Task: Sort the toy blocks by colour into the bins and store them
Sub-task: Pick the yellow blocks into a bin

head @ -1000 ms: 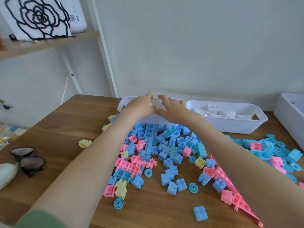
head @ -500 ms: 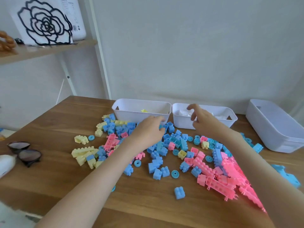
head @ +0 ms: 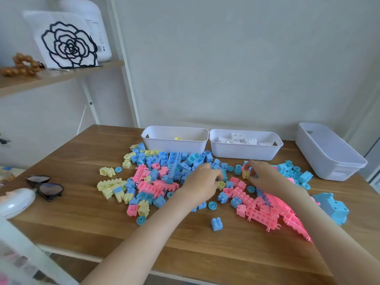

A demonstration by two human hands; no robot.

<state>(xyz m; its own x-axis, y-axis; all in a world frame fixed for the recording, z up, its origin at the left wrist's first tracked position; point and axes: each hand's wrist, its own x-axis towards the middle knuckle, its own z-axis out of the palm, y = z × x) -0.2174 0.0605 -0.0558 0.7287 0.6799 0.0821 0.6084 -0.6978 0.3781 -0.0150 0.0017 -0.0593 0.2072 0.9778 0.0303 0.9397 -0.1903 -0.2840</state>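
The table (head: 82, 202) carries the block pile (head: 172, 161) in front of the left bin (head: 174, 146) and middle bin (head: 244, 152). Both hands have dropped from the bins into the pile. The right hand (head: 264, 176) pinches a small yellow block (head: 245, 174). The left hand (head: 202, 183) curls against another yellow block (head: 221, 185), its grip unclear.

We see blue, pink and yellow blocks (head: 172, 173) strewn in a loose heap, pink ones thickest on the right. Behind them the left bin (head: 174, 146) holds a yellow piece and the middle bin (head: 244, 151) white ones; the right bin (head: 329, 159) stands apart, angled. The right hand (head: 265, 175) pinches a small yellow block (head: 245, 174).
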